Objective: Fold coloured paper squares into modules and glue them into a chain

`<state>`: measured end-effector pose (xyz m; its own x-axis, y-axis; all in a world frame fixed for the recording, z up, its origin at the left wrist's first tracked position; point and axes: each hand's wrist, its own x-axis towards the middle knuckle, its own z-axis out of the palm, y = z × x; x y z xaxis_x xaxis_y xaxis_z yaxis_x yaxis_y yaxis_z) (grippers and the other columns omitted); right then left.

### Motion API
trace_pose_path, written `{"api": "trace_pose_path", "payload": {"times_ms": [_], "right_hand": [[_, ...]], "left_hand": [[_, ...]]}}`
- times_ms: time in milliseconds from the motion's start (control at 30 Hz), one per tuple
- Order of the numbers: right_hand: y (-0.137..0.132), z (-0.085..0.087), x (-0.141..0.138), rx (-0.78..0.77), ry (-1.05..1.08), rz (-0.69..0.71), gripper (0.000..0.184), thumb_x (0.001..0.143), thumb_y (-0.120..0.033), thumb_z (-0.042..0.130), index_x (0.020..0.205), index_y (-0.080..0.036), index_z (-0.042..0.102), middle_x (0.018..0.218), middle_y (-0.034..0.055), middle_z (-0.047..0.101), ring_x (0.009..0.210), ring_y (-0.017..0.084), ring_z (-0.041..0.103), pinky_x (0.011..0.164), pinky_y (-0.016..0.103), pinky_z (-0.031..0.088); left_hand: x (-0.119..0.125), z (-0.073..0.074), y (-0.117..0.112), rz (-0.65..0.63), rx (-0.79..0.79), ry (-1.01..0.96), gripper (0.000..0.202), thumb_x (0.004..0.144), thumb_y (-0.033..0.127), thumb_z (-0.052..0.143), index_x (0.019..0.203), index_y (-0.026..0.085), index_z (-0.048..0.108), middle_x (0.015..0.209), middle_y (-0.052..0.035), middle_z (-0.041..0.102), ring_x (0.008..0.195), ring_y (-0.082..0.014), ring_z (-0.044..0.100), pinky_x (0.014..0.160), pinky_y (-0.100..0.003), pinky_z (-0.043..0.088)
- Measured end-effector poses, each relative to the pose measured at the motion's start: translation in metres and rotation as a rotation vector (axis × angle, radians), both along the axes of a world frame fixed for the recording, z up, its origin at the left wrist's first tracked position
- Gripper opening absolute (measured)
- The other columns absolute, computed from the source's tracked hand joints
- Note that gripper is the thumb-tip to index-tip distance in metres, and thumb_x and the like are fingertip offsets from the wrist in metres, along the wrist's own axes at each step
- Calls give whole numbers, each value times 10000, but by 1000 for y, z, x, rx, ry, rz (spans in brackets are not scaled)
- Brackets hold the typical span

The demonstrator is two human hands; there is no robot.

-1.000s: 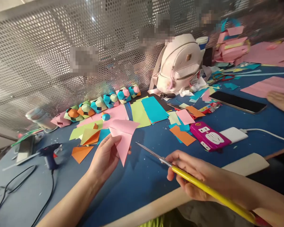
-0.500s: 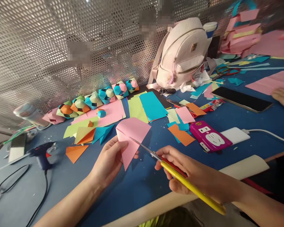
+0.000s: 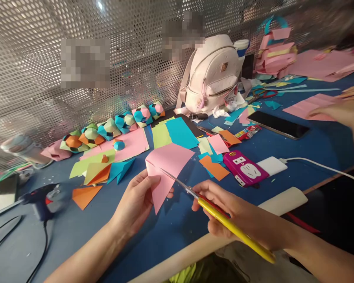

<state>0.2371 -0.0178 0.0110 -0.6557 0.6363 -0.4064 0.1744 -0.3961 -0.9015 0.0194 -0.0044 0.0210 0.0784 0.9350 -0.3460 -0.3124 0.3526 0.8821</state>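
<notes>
Left hand (image 3: 135, 202): fingers (image 3: 152, 181) clamped on the pink folded paper sheet (image 3: 166, 165), thumb on the near face, the rest behind it. The sheet is held up off the blue tabletop (image 3: 177, 228), centre of view, with its pointed lower corner hanging down by the palm.

Right hand (image 3: 233, 212): fingers (image 3: 212, 192) wrapped round the yellow-handled metal scissors (image 3: 194, 193). The blades point up-left and the tip meets the sheet's right edge. The blades look close together; can't tell whether paper sits between them. The yellow handle runs back along the forearm.

Around them on the tabletop:
- flat orange paper triangle (image 3: 85, 195), left of the left hand
- dark hot-glue gun (image 3: 44, 200) further left, cable trailing toward the near edge
- row of multicoloured folded paper balls (image 3: 112, 127) along the perforated metal screen (image 3: 26, 98)
- loose green, cyan and pink sheets lie behind the held paper
- purple power strip (image 3: 244, 168) just beside a white power bank (image 3: 271, 165) with a white cable, both right of the scissors
- black phone (image 3: 278, 124) lying flat behind those
- pale pink backpack (image 3: 212, 74) standing upright against the screen

Another person's hand (image 3: 339, 112) rests on pink paper at the far right, well apart from both hands.
</notes>
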Motion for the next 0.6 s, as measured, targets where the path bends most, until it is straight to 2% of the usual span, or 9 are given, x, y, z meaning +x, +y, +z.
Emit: {"api": "trace_pose_path", "payload": {"times_ms": [300,600], "right_hand": [[1,5,2,-4,-14,21,488,741,-338,701,1123,-228,418,965,-1,460,748,95,406,666,235,358],[-2,2,3,-19,1,2,440,778,-366,671,1116,-219,431,905,-13,444,712,81,385,626,224,336]], "left_hand": [[1,0,1,-3,-13,22,152,711,197,692,842,121,678,721,-61,722,552,-146,662,559,-226,554],[2,-1,-2,-8,-35,36,154,707,197,691,844,125,689,716,-56,719,541,-143,652,559,-231,546]]}}
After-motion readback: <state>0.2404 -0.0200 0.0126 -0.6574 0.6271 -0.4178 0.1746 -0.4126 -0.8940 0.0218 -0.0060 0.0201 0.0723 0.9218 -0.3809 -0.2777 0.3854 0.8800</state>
